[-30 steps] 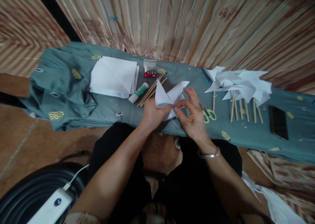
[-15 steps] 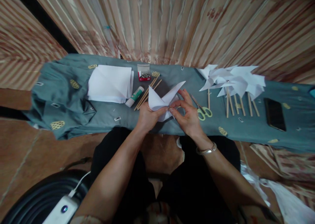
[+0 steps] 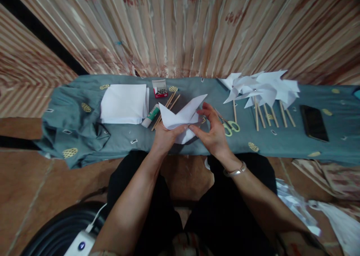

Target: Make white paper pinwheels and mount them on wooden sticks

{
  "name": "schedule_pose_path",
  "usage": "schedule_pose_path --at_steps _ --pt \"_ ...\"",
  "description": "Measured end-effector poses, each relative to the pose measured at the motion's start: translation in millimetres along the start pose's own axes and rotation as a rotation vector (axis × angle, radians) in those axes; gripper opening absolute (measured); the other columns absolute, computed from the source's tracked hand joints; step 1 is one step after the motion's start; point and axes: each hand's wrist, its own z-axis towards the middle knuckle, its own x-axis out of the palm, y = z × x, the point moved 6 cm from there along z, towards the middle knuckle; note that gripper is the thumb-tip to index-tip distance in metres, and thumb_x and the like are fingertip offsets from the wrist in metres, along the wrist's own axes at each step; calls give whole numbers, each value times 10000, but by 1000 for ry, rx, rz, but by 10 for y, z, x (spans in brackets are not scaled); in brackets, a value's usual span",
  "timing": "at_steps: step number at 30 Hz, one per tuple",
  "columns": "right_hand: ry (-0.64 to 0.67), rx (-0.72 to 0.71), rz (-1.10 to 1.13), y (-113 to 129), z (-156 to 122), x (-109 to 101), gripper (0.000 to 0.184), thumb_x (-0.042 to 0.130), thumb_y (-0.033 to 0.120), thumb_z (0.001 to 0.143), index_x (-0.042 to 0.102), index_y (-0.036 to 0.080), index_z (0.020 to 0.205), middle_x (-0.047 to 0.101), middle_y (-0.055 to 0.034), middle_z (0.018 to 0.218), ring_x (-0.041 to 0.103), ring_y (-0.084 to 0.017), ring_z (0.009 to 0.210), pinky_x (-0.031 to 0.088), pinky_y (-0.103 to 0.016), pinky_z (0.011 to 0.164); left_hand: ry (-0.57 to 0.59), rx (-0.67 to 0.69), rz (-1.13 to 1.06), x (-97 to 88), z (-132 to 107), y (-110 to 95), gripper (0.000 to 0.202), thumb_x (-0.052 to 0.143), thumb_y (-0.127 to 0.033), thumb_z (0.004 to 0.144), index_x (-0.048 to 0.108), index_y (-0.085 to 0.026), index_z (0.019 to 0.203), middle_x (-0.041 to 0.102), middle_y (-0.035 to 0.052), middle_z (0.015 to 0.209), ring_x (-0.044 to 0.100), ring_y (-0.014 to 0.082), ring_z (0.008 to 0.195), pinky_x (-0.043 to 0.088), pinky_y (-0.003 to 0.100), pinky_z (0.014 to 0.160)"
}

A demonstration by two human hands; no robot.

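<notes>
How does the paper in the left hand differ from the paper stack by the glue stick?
The held paper is curled into raised points; the paper stack lies flat. The held paper is in the left hand, while the paper stack rests untouched on the cloth. Both are white.

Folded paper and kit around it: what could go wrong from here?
The folded paper could spring open if the left hand loosens its grip. The open red box of small metal pieces might spill if knocked. The scissors lie close beside the right hand, which might brush them.
</notes>
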Motion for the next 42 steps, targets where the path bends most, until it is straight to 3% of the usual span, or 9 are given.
schedule_pose_path --at_steps 3,6,12,18,22,34,42 --pt "-14 34 82 -84 -3 22 670 766 393 712 491 215 1297 494 -132 1425 455 -277 1334 363 -483 1117 -8 -4 10 -14 5 10 479 894 -295 432 747 -116 852 764 81 881 704 231 829 558 355 811" --pt "15 75 205 -132 0 62 784 790 415 682 436 205 1350 559 -138 1357 521 -280 1274 410 -479 1085 4 0 15 -11 2 -1 470 888 -286 444 747 -116 859 763 80 896 704 227 839 555 354 824" --pt "114 223 398 -166 11 122 832 814 450 650 418 235 1349 719 -78 1054 691 -265 971 547 -462 911 -2 -16 41 -3 -17 -5 496 889 -311 427 743 -102 853 762 93 892 702 251 831 559 398 821" --pt "138 289 466 -183 46 107 870 856 460 575 448 242 1312 737 -33 906 719 -257 819 607 -431 756 49 -35 11 35 -17 15 493 878 -318 468 747 -104 893 763 96 904 703 256 850 556 394 834" --pt "166 363 506 -239 46 135 827 863 454 559 479 251 1263 737 -13 853 721 -244 741 617 -401 663 47 -12 73 40 6 11 456 887 -342 445 745 -119 817 762 84 873 697 267 857 556 399 826" --pt "149 351 455 -311 33 160 686 841 468 588 547 260 1172 744 -14 877 721 -250 766 622 -426 709 49 33 133 44 80 99 326 831 -278 517 715 -135 786 753 76 826 694 239 811 560 327 744" --pt "163 354 431 -314 22 146 677 841 467 592 567 258 1175 740 -33 955 700 -297 923 576 -498 845 18 50 172 17 77 150 340 835 -298 518 713 -131 788 750 69 822 691 231 799 557 315 734"
